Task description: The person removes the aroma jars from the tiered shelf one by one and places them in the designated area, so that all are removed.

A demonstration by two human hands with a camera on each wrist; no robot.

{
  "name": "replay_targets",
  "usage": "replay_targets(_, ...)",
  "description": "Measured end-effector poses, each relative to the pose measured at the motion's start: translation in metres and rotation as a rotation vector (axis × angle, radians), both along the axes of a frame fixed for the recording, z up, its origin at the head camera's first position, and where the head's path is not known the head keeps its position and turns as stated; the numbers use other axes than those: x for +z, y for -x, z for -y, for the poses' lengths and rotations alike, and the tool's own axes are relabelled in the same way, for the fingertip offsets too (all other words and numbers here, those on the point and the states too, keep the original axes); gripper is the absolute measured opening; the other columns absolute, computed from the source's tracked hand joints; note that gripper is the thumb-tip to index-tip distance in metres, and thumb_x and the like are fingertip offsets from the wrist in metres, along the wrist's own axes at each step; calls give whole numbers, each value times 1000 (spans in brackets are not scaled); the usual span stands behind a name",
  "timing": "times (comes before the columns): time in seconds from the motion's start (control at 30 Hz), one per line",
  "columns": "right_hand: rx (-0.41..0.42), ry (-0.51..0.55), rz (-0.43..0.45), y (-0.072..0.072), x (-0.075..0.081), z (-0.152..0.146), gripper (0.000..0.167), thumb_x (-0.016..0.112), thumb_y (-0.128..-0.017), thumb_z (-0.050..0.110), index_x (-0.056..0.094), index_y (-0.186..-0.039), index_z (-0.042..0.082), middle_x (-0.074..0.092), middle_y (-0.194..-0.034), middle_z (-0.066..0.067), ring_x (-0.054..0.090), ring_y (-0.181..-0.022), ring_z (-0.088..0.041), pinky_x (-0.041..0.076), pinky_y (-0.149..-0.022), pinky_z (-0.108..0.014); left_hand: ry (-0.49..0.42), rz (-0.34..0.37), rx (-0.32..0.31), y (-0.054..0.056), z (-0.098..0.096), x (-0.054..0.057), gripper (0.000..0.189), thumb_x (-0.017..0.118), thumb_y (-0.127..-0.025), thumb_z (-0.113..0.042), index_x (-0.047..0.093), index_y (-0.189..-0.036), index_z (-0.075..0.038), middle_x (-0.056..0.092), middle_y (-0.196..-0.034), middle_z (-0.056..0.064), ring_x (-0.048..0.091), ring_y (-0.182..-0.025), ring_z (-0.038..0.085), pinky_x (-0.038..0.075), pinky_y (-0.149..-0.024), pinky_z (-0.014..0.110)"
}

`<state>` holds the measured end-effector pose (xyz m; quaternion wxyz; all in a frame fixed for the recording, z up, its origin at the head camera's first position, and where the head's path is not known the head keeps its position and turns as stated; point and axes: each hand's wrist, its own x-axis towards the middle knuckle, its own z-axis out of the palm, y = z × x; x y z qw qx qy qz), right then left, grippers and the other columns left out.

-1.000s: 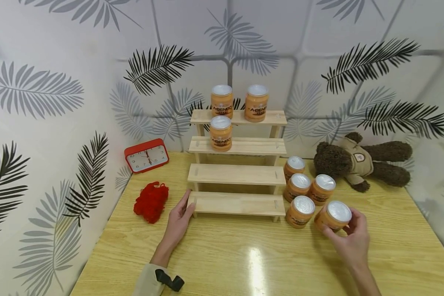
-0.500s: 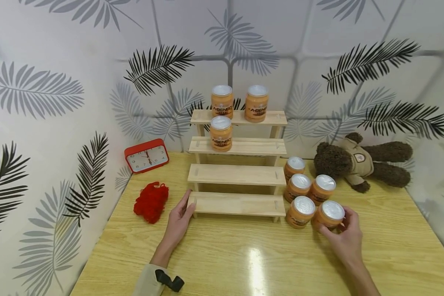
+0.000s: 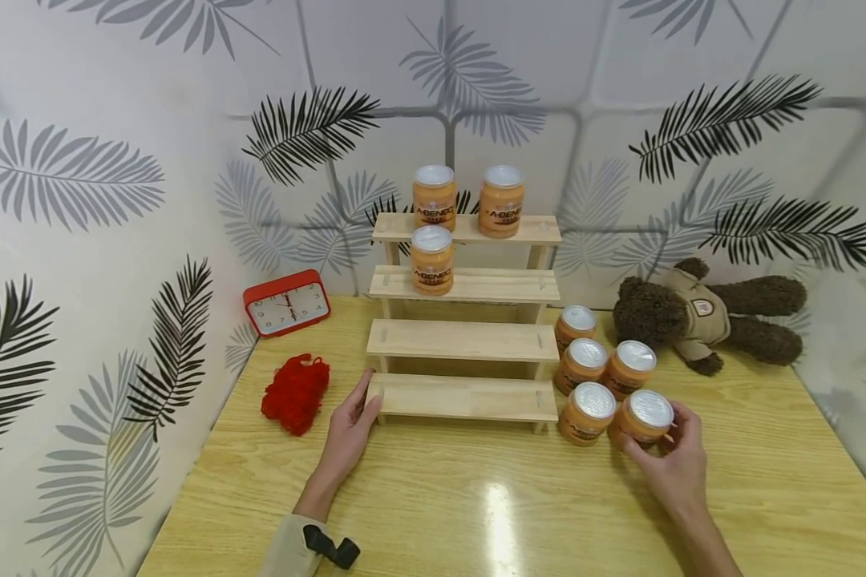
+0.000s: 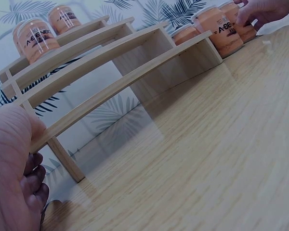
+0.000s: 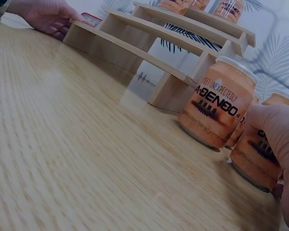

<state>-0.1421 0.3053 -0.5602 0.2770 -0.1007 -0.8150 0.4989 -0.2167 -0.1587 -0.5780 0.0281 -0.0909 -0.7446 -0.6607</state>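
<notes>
My right hand (image 3: 673, 458) grips an orange jar (image 3: 642, 423) with a silvery lid, thumb on the near side and fingers around its far right. The jar stands on the table close beside another orange jar (image 5: 217, 103). Several matching jars are grouped at the right end of a four-step wooden display shelf (image 3: 462, 398). At that shelf's left end, my left hand (image 3: 348, 429) holds the lowest step; in the left wrist view its thumb lies against the board's end, with the other fingers curled below. Two jars (image 3: 501, 202) stand on the top step, and one jar (image 3: 432, 260) on the second.
A red clock (image 3: 286, 303) and a bundle of red yarn (image 3: 296, 394) sit left of the shelf. Behind the jars on the right, a brown teddy bear (image 3: 707, 312) lies on its side. Leaf-patterned walls border the wooden table (image 3: 433, 497) at the back and sides.
My right hand has moved the held jar slightly left, against the group, and it now stands more upright. The left hand and the shelf have stayed in place.
</notes>
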Motion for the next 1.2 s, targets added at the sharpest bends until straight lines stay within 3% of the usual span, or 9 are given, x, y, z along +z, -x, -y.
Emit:
replay_targets(0.17, 22, 12, -40, 3, -10, -7, 88, 87, -68, -17, 44, -144, -9, 53, -123, 11, 53, -110, 3, 41, -93, -7, 2, -11, -3, 1, 0, 0, 62, 57, -110, -22, 33, -164, -4, 31, -169, 13, 32, -154, 22, 36, -109, 9)
replay_targets(0.23, 37, 5, -86, 2, -5, -7, 88, 88, -67, -18, 46, -144, -9, 55, -125, 7, 53, -114, 0, 40, -97, -10, 4, -14, -3, 1, 0, 0, 62, 57, -110, -22, 32, -163, -4, 31, -169, 14, 31, -154, 23, 36, -109, 9)
replay_targets(0.43, 75, -45, -227, -3, 27, 5, 82, 82, -68, -21, 48, -142, -14, 56, -138, -24, 52, -132, -8, 38, -108, -14, -1, -16, -9, 0, 0, 0, 62, 57, -110, -22, 32, -164, -4, 31, -169, 14, 32, -154, 24, 36, -108, 9)
replay_targets(0.57, 89, -61, -270, -4, 49, 14, 79, 81, -69, -19, 53, -142, -12, 61, -140, -20, 52, -134, -7, 39, -108, -15, -4, -13, -10, 0, 0, 0, 62, 57, -110, -22, 32, -164, -4, 31, -169, 14, 31, -154, 23, 36, -108, 9)
replay_targets(0.67, 121, -55, -262, 2, 58, 15, 81, 82, -69, -18, 55, -145, -7, 61, -143, -3, 53, -133, -5, 40, -107, -15, -6, -9, -8, 0, 0, 0, 62, 57, -110, -22, 32, -164, -4, 30, -169, 14, 31, -154, 23, 36, -108, 9)
replay_targets(0.77, 202, -48, -247, 10, 67, 20, 87, 82, -72, -18, 52, -151, 0, 58, -148, 3, 51, -136, -6, 40, -108, -15, -10, -6, -8, 0, 0, 0, 62, 57, -110, -22, 31, -164, -4, 30, -169, 15, 32, -154, 24, 37, -108, 9)
replay_targets(1.0, 399, -18, -202, 33, 95, 52, 91, 80, -81, -13, 41, -161, 10, 49, -158, -4, 45, -143, -10, 39, -110, -15, -14, -6, -8, 0, 0, -2, 62, 57, -110, -21, 31, -164, -3, 30, -169, 14, 33, -153, 25, 38, -107, 9)
replay_targets(1.2, 499, -19, -133, 60, 107, 79, 89, 80, -88, -4, 36, -163, 13, 45, -161, -11, 43, -147, -28, 37, -114, -19, -23, -11, -11, 0, 1, -3, 63, 57, -110, -21, 31, -164, -3, 30, -169, 15, 34, -152, 25, 38, -107, 9)
